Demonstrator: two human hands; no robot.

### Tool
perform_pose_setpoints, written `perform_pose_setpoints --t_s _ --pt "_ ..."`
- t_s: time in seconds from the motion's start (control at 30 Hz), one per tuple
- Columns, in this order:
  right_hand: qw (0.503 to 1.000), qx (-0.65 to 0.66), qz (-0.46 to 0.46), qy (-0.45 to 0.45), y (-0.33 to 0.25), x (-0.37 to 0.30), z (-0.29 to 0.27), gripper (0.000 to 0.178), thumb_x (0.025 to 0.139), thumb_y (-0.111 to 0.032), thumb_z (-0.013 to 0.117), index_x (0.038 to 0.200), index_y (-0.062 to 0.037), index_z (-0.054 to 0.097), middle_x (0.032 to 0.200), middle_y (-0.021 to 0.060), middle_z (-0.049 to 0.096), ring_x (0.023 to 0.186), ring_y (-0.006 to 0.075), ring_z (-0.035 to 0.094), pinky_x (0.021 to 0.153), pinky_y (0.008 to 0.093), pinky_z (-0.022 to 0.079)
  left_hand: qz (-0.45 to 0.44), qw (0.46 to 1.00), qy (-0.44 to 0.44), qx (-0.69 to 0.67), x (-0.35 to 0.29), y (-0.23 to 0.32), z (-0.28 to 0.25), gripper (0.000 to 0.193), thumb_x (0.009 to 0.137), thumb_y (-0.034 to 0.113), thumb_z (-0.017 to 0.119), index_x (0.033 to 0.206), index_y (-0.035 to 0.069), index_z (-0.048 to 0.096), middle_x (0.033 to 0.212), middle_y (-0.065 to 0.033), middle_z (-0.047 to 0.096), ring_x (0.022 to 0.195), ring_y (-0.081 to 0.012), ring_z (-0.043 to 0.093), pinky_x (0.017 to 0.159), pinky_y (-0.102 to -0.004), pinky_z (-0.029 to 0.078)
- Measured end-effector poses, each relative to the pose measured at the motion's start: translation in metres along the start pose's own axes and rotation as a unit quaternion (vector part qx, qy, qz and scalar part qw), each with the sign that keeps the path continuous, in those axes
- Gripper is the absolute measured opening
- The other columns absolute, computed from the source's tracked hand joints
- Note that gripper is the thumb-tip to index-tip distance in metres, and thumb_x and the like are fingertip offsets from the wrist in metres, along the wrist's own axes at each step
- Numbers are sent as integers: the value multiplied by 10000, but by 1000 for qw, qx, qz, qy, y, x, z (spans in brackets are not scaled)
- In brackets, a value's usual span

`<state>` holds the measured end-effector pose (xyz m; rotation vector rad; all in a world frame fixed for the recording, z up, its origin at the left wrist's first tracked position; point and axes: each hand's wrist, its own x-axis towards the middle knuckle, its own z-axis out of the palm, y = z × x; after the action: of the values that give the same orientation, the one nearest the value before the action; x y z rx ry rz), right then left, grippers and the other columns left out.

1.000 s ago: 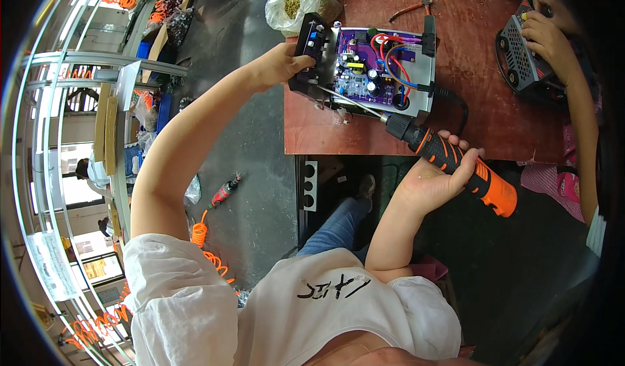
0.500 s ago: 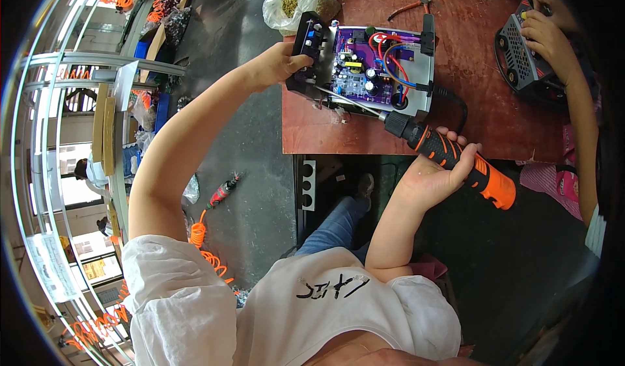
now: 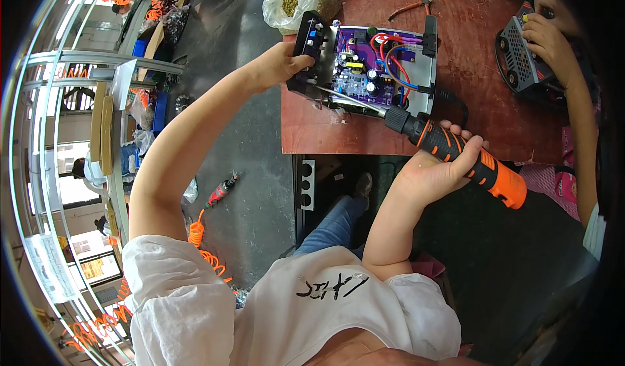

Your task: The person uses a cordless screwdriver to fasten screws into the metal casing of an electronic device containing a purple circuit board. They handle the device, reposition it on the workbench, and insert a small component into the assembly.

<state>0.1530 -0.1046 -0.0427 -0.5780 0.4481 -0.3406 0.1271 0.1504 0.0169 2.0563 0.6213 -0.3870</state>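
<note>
My left hand (image 3: 281, 63) grips the black end panel (image 3: 308, 52) of an opened electronic device, thumb on the panel's inner side. Inside the device's metal casing (image 3: 423, 70) lies a purple circuit board (image 3: 357, 73) with capacitors and red, blue and brown wires. My right hand (image 3: 443, 164) is wrapped round an orange and black electric screwdriver (image 3: 449, 146). Its long bit (image 3: 351, 100) slants left along the near edge of the board, with the tip close to the black panel. Whether the tip sits on a screw is too small to tell.
Pliers (image 3: 410, 8) lie on the red worktable (image 3: 508, 128) behind the device. An open plastic bag of small screws (image 3: 280, 5) sits at the table's far left corner. At the right, another person's hands (image 3: 547, 44) work on a similar grey unit (image 3: 523, 54).
The electric screwdriver and my right hand have shifted slightly to the right. My left hand keeps its hold on the panel.
</note>
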Motion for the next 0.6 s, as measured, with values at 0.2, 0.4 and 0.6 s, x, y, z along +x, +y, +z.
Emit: perform_pose_setpoints --t_s 0.2,0.4,0.6 --pt "1000 -13 -22 -6 0 -3 6 241 857 -190 660 917 -44 477 779 44 531 705 163 573 677 324 525 3 1000 12 11 1 -3 3 382 911 307 586 1140 1 587 950 -44 658 811 -116 625 651 -261 480" --pt "1000 3 -11 2 -2 -5 8 205 850 -154 667 882 -43 498 777 49 535 700 176 576 679 339 532 -23 999 27 11 -3 1 6 473 893 413 603 1119 -2 606 935 -47 659 800 -113 619 643 -257 469" --pt "993 31 -62 -92 -5 -16 17 420 868 -138 604 1214 -46 384 782 49 521 713 161 540 719 360 487 -20 998 53 36 0 -5 8 554 875 487 610 1104 -16 620 926 -59 663 796 -122 622 621 -269 472"
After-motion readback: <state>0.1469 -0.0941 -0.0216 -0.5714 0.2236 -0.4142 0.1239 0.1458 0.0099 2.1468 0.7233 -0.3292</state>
